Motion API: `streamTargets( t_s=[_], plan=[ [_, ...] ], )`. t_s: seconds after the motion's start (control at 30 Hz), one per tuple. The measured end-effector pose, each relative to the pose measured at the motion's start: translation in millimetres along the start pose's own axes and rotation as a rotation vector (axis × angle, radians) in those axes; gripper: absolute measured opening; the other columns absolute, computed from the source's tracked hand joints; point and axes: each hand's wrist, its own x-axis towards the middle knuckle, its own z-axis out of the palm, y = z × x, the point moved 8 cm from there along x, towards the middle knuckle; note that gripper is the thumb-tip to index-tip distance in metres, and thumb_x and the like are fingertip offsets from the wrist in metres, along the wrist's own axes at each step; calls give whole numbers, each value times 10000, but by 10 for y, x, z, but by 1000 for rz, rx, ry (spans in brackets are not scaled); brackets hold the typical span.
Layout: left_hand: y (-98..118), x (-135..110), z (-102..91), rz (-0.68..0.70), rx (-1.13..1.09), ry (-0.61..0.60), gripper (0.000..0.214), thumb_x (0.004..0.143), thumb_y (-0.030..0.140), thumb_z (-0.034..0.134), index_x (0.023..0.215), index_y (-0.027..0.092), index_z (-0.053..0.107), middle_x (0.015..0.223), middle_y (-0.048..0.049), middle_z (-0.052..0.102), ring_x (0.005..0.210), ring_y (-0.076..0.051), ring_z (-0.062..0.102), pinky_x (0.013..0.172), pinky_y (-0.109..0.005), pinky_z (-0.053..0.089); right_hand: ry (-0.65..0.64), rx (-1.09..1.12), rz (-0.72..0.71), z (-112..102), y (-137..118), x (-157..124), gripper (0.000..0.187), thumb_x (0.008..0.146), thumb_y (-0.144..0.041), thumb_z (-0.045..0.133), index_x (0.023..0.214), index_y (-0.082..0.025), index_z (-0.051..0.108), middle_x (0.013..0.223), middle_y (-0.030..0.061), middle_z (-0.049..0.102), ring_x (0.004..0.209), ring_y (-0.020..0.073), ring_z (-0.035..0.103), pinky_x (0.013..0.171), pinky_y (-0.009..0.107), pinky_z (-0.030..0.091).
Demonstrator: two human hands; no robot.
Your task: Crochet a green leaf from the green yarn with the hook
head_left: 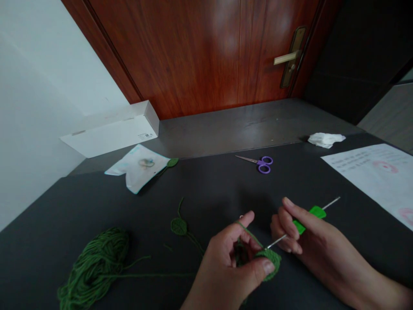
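My left hand pinches a small piece of dark green crochet between thumb and fingers, with a strand of yarn running over the raised index finger. In my right hand is a crochet hook with a bright green grip, closed in the fingers. Its metal tip reaches left into the edge of the crochet piece. A skein of green yarn lies at the lower left, and one strand stretches from it towards my left hand. Beyond that hand rests a crocheted leaf with yarn tails.
Purple-handled scissors lie further back on the dark table. At the back left are a white box and a pouch beside another green leaf. A crumpled tissue and a printed sheet are on the right.
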Motion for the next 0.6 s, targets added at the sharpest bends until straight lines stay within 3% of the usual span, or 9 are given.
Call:
streamTargets(
  t_s=[0.1,0.2,0.37,0.5,0.6],
  plan=[
    [1,-28,-5,14,36,-9,157,656,220,704,778,168,621,946,-58,663,769,-160,572,775,-311,439,-5,29,18,0,2,4,501,957,-465,478,539,-199,552,514,-29,455,544,146,327,592,284,331],
    [4,-41,-8,38,55,-24,126,686,212,687,783,163,623,1113,-103,657,793,-164,592,790,-320,446,-3,37,15,-2,-5,-1,491,948,-465,496,537,-201,552,507,-29,453,539,147,327,583,283,329],
    [54,-41,6,57,26,-36,122,725,219,681,829,174,637,904,-42,672,806,-166,581,818,-322,443,-16,38,1,11,-21,-14,484,936,-466,519,531,-203,554,508,-28,451,542,149,316,586,284,323],
    [110,-80,9,49,-30,5,79,719,182,683,765,169,620,908,-31,652,791,-142,555,827,-302,437,-22,36,-5,6,-22,-19,484,948,-458,501,539,-206,559,514,-27,446,548,152,314,590,288,323],
    [141,-99,23,53,-37,16,77,717,159,676,774,169,626,801,8,604,746,-122,522,835,-294,435,-28,29,-7,9,-16,-19,491,954,-463,488,542,-207,558,513,-28,442,546,150,317,590,287,334]
  ],
)
